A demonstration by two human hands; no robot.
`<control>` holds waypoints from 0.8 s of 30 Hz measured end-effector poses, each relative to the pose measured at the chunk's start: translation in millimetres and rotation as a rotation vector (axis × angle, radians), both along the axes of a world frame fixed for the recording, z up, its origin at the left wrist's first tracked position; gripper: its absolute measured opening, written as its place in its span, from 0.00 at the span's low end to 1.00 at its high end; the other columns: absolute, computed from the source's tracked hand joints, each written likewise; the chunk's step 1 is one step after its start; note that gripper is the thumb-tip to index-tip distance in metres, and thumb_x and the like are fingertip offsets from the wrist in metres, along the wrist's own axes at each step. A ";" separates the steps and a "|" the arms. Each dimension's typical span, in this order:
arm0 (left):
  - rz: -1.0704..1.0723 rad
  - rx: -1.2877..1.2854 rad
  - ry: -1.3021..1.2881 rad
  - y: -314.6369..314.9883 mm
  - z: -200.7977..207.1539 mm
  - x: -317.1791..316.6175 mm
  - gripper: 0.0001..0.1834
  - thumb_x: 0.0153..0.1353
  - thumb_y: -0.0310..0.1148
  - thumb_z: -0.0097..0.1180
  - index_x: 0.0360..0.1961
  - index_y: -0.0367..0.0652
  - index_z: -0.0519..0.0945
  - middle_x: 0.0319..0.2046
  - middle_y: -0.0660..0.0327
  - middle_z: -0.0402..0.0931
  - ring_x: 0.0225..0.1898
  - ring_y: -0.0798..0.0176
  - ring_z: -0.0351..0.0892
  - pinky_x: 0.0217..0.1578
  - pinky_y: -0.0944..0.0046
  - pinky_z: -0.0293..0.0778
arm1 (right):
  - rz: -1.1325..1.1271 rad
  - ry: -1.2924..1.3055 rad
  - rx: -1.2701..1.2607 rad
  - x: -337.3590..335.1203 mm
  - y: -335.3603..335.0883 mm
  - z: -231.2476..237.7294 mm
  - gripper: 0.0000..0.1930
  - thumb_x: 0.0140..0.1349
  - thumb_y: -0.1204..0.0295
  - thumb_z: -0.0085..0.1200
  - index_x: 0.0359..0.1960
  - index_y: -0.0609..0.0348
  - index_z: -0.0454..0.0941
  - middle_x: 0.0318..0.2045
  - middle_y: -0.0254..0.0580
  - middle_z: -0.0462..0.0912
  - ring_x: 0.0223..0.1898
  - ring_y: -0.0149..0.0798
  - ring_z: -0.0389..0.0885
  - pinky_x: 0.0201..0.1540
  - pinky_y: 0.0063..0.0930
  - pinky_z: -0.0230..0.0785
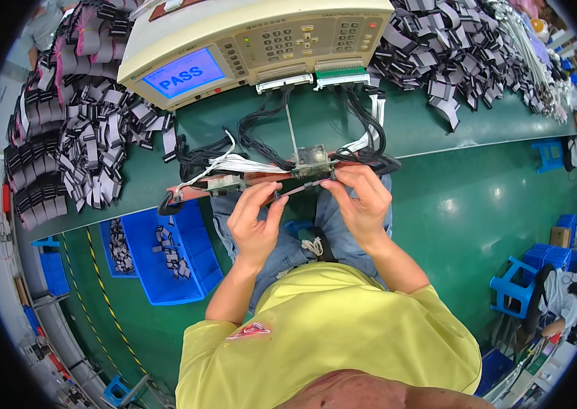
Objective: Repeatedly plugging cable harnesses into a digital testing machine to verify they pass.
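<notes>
My left hand [258, 221] and my right hand [363, 208] are both closed in a pinch. Between them they stretch a short grey ribbon cable [298, 190], one black end in each set of fingertips, with a dark connector along it. Just beyond the cable, a clear-topped test fixture [312, 159] sits on a reddish bar at the bench edge, and my right fingertips are close to it. Black and white wire bundles [256, 136] run from there to the sockets of a beige tester [282, 51], whose blue screen [190, 73] is lit.
Heaps of grey ribbon cables with black connectors lie on the green bench, one pile [98, 143] at left, another [438, 51] at right. A blue bin [166, 286] with some cables stands on the floor at left. Blue stools [515, 286] and other people are at right.
</notes>
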State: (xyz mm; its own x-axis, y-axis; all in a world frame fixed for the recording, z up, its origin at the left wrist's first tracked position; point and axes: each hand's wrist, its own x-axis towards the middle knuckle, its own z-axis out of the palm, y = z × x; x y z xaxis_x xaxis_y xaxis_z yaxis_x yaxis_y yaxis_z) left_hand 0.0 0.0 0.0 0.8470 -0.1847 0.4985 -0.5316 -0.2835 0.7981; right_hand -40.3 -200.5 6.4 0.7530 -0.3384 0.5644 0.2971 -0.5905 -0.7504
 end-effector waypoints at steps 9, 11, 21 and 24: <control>0.010 0.031 -0.020 0.1 0.8 -1.1 0.17 0.57 0.18 0.71 0.49 0.34 0.84 0.44 0.51 0.87 0.43 0.59 0.88 0.41 0.66 0.84 | -0.026 -0.003 -0.032 1.4 2.6 1.7 0.14 0.48 0.83 0.76 0.35 0.66 0.83 0.33 0.47 0.86 0.35 0.45 0.87 0.36 0.32 0.79; 0.012 0.031 -0.012 -1.0 2.4 -2.2 0.17 0.57 0.18 0.71 0.49 0.34 0.84 0.44 0.51 0.87 0.43 0.59 0.88 0.41 0.66 0.84 | -0.055 0.019 -0.027 1.8 3.0 2.3 0.14 0.48 0.83 0.76 0.34 0.66 0.83 0.33 0.47 0.86 0.34 0.45 0.86 0.36 0.32 0.79; 0.021 0.001 -0.022 -2.9 4.2 -1.4 0.17 0.56 0.18 0.72 0.47 0.35 0.85 0.42 0.51 0.86 0.41 0.54 0.88 0.40 0.62 0.84 | -0.107 -0.061 -0.108 10.9 2.7 -2.5 0.14 0.49 0.79 0.75 0.34 0.63 0.82 0.33 0.45 0.84 0.31 0.46 0.85 0.30 0.32 0.78; 0.011 -0.044 0.011 -1.5 4.6 -6.8 0.17 0.56 0.18 0.72 0.47 0.36 0.85 0.42 0.51 0.86 0.41 0.54 0.88 0.40 0.63 0.84 | -0.090 -0.133 -0.199 9.4 -2.3 2.5 0.15 0.48 0.76 0.77 0.35 0.62 0.83 0.34 0.43 0.84 0.30 0.45 0.85 0.30 0.31 0.79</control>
State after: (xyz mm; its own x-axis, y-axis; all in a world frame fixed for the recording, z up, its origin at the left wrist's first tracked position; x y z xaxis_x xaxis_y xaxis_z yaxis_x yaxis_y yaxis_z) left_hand -6.8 -1.5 4.6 0.8541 -0.1536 0.4969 -0.5201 -0.2539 0.8155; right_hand -31.0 -202.7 8.9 0.6394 -0.2725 0.7190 0.3255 -0.7513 -0.5742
